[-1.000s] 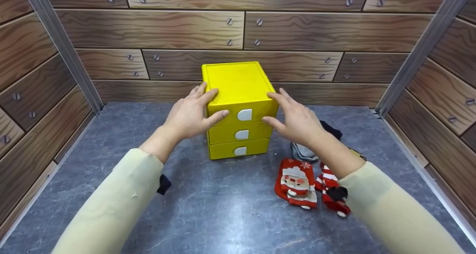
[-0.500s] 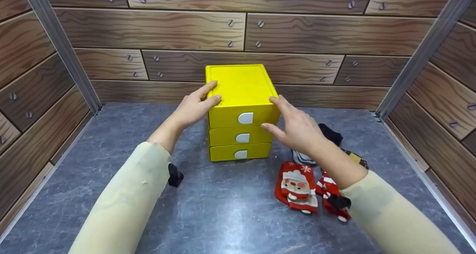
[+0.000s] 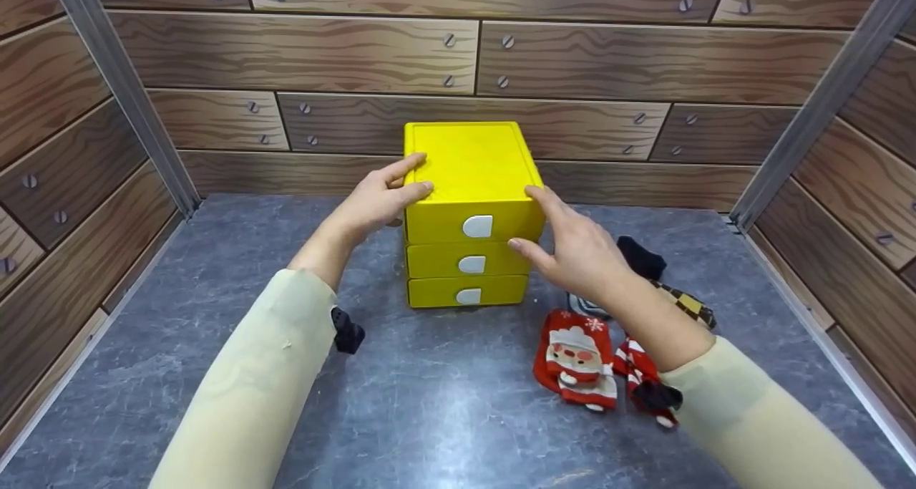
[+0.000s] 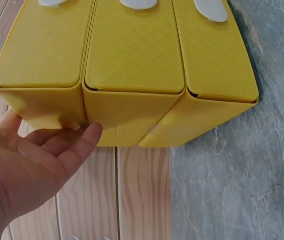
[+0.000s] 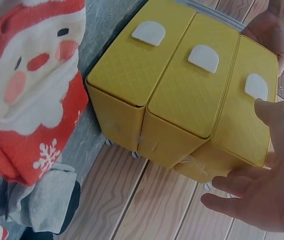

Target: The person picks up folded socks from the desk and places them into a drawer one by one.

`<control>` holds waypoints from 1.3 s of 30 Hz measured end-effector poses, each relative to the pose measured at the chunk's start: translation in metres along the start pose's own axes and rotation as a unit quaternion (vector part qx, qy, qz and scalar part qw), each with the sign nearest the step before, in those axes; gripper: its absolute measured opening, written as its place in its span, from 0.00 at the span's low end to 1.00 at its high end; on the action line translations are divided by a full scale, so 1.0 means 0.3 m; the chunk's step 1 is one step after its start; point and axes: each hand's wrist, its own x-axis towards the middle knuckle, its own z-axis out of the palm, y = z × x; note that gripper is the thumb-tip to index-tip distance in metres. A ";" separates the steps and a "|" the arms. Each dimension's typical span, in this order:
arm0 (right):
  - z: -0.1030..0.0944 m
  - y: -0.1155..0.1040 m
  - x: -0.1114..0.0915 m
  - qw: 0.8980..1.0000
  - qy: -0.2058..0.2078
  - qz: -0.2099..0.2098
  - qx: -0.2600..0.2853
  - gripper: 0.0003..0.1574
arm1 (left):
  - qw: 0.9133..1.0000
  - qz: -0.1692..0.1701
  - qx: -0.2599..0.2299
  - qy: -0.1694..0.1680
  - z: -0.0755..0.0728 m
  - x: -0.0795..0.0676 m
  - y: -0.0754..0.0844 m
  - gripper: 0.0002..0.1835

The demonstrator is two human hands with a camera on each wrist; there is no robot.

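A yellow three-drawer cabinet [image 3: 469, 163] stands upright with its white-tabbed drawers all closed. My left hand [image 3: 372, 204] rests at its upper left, thumb and a finger on the top edge. In the left wrist view, the other fingers [image 4: 77, 150] of that hand lie against the side wall. At the upper right corner is my right hand [image 3: 583, 253], its index finger on the top edge and the thumb in front of the top drawer. The right wrist view shows the right hand's fingers [image 5: 231, 202] fairly straight beside the cabinet.
Red Santa socks [image 3: 576, 360] lie at the right front, beside red-and-white striped socks [image 3: 633, 364]. Behind them are grey socks [image 3: 587, 305], a black sock [image 3: 640, 258] and yellow-black checked socks [image 3: 690, 306]. A small dark item [image 3: 348, 331] shows by the left sleeve. Wood-patterned walls [image 3: 300, 52] enclose the grey tabletop.
The cabinet has shifted slightly right in view and now faces more squarely forward. My left thumb has moved from the front onto the top edge. The right hand stays at its corner.
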 end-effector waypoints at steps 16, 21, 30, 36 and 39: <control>-0.001 -0.090 -0.066 0.978 0.181 -0.102 -0.008 0.33 | 0.999 -0.027 -0.025 0.012 -0.005 0.008 0.001 0.38; 0.034 -0.125 -0.043 0.988 0.108 -0.090 0.068 0.27 | 0.999 -0.036 -0.024 0.011 -0.011 0.011 -0.004 0.38; 0.084 -0.145 0.024 0.986 0.031 -0.046 0.156 0.28 | 0.999 -0.043 -0.026 0.012 0.000 0.014 -0.007 0.38; 0.097 -0.140 0.041 0.981 0.026 -0.015 0.193 0.22 | 0.998 -0.050 -0.034 0.012 0.002 0.017 0.001 0.38; 0.098 -0.134 0.043 0.980 0.027 -0.015 0.198 0.20 | 0.998 -0.052 -0.033 0.016 0.002 0.018 0.005 0.38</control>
